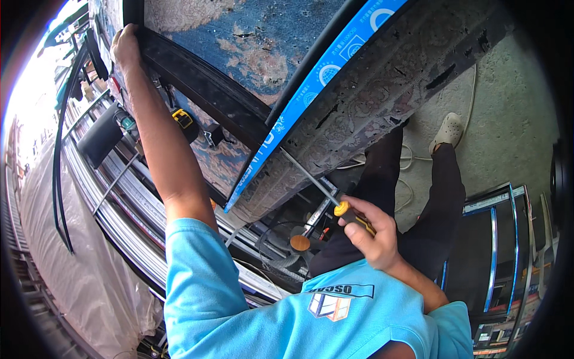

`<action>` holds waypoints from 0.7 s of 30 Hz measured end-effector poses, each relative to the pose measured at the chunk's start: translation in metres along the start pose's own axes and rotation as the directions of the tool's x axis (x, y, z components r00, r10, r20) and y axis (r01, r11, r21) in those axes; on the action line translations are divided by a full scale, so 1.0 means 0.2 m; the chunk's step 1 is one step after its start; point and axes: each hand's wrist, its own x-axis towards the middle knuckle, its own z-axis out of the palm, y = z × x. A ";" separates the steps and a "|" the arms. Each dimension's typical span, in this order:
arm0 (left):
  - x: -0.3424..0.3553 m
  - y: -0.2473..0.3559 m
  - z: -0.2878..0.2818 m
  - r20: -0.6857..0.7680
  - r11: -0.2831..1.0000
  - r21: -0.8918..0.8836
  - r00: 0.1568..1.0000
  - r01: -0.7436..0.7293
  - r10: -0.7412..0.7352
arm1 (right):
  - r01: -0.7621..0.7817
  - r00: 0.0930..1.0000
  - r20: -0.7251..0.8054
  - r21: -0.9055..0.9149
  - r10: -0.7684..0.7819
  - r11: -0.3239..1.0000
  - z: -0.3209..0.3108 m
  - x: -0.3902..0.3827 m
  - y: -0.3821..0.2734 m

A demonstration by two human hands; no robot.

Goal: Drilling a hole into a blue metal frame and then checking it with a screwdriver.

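Observation:
A black window-like frame [191, 87] lies across a carpet-covered bench, and blue printed protective film [326, 75] runs along one of its bars. My left hand [125, 49], at the upper left, is closed around the frame's far corner. In my right hand [375, 234] is a screwdriver [311, 178] with a yellow-and-black handle, gripped between thumb and fingers. Its long shaft points up and left, with the tip at the filmed bar near the corner joint. Whether the tip sits in a screw is too small to tell.
On the carpet [257, 51] beside the frame sit a yellow-and-black tape measure [183, 118] and a small black block [213, 135]. Long metal profiles [113, 191] are stacked at left, near plastic sheeting [78, 281]. Framed panels [478, 257] lean at lower right; a cable [472, 102] crosses the floor.

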 end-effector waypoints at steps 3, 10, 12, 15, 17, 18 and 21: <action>0.06 -0.05 -0.03 -0.040 0.995 -0.053 0.996 0.084 -0.086 | 0.404 0.880 -0.050 -0.445 -0.473 0.799 0.07 -0.04 0.00; 0.04 -0.04 -0.03 -0.065 0.994 0.011 0.992 0.109 -0.108 | 0.504 0.604 0.282 -0.860 -0.746 0.082 0.04 -0.02 -0.05; 0.04 -0.04 -0.02 -0.066 0.992 0.039 0.991 0.118 -0.115 | 0.498 0.572 0.267 -0.865 -0.776 0.069 0.05 0.00 -0.02; 0.04 -0.02 -0.03 -0.075 0.994 0.077 0.994 0.080 -0.074 | 0.521 0.698 0.118 -0.761 -0.706 0.388 0.09 -0.03 -0.01; 0.02 -0.02 -0.03 -0.070 0.995 0.088 0.997 0.042 -0.036 | 0.330 0.933 -0.072 -0.221 -0.353 0.918 0.15 -0.10 -0.07; 0.03 -0.01 -0.02 -0.073 0.997 0.051 0.996 0.061 -0.057 | 0.006 0.998 -0.062 0.277 0.012 0.961 0.18 -0.15 -0.10; 0.00 0.02 0.02 -0.076 0.997 0.017 0.995 0.072 -0.070 | -0.122 0.992 0.086 0.551 0.089 0.826 0.14 -0.12 -0.14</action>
